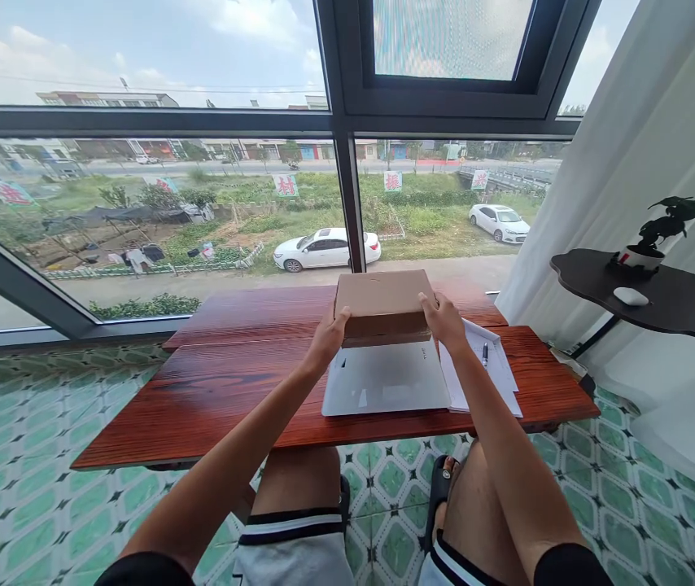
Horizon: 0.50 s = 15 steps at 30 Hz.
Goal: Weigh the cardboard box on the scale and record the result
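A brown cardboard box (386,295) is gripped at its two sides, over the far part of a closed silver laptop (390,378). My left hand (328,335) is closed on the box's left side, its thumb on the near corner. On the right side, my right hand (443,319) holds the box the same way, thumb on top. The fingers behind and under the box are hidden. Whether the box touches the laptop I cannot tell. Beside the laptop, partly behind my right forearm, lie white papers (500,370) with a pen (485,354) on them.
The dark red wooden table (219,399) stands before a large window. To the right, a black side table (677,297) bears a potted plant (640,256) and a white computer mouse (631,296). A white curtain (604,146) hangs beside it. My legs are below the table's near edge.
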Each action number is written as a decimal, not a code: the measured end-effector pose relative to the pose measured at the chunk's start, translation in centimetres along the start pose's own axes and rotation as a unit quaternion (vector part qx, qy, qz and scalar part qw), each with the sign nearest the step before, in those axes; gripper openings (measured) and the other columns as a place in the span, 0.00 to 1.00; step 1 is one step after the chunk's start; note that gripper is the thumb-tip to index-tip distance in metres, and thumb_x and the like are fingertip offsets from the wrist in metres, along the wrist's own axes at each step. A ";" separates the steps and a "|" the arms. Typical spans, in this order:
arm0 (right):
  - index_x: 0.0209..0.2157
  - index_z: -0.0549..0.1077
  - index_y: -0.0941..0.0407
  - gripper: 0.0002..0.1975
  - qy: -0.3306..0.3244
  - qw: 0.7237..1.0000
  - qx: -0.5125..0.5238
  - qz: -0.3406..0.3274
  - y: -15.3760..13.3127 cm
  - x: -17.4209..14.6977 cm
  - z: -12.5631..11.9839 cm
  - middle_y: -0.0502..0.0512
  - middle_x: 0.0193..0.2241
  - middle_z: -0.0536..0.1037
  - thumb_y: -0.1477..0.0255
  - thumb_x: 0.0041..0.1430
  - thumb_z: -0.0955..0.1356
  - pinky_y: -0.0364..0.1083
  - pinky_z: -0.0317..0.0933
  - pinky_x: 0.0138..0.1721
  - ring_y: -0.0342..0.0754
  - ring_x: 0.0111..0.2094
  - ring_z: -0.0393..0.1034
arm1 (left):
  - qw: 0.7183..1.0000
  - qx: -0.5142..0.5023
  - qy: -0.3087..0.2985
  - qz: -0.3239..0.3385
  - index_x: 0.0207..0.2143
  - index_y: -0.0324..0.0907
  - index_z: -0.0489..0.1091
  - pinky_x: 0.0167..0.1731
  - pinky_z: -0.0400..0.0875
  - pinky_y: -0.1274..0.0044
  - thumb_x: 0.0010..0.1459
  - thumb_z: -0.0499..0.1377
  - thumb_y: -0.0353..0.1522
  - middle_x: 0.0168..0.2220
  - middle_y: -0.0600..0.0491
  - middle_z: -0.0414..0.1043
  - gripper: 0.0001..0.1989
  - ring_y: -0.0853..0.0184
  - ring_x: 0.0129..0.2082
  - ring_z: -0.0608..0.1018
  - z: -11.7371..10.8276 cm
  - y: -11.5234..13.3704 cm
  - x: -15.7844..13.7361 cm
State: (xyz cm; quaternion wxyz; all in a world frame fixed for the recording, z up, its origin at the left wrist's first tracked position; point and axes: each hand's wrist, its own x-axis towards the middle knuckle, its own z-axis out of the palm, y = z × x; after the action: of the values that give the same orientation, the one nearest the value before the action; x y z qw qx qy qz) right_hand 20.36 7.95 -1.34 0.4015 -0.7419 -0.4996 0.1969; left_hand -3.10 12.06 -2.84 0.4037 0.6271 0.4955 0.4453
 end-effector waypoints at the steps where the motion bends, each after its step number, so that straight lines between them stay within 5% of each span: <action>1: 0.50 0.73 0.52 0.24 -0.005 1.000 0.006 0.004 -0.1 0.5 -0.1 0.56 0.47 0.78 0.51 0.67 0.59 0.52 0.59 0.47 0.58 0.49 0.70 | 1.000 -0.001 0.000 0.000 0.64 0.41 0.61 0.65 0.59 0.63 0.63 0.49 0.43 0.63 0.44 0.65 0.29 0.55 0.63 0.68 0.1 0.0 0.5; 15: 0.51 0.73 0.57 0.28 -0.018 0.999 0.051 0.000 0.7 8.7 1.7 0.58 0.49 0.77 0.51 0.58 0.68 0.48 0.62 0.44 0.55 0.48 0.71 | 0.999 -0.036 -0.006 0.014 0.61 0.43 0.64 0.63 0.61 0.62 0.63 0.49 0.41 0.63 0.46 0.66 0.26 0.55 0.62 0.68 1.6 -1.1 7.7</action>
State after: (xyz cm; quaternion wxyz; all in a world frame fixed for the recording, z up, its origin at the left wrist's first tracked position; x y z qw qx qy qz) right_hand 23.29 16.28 -2.00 0.4297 -0.7171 -0.4958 0.2350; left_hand -0.96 19.67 -3.09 0.4228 0.6220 0.4678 0.4643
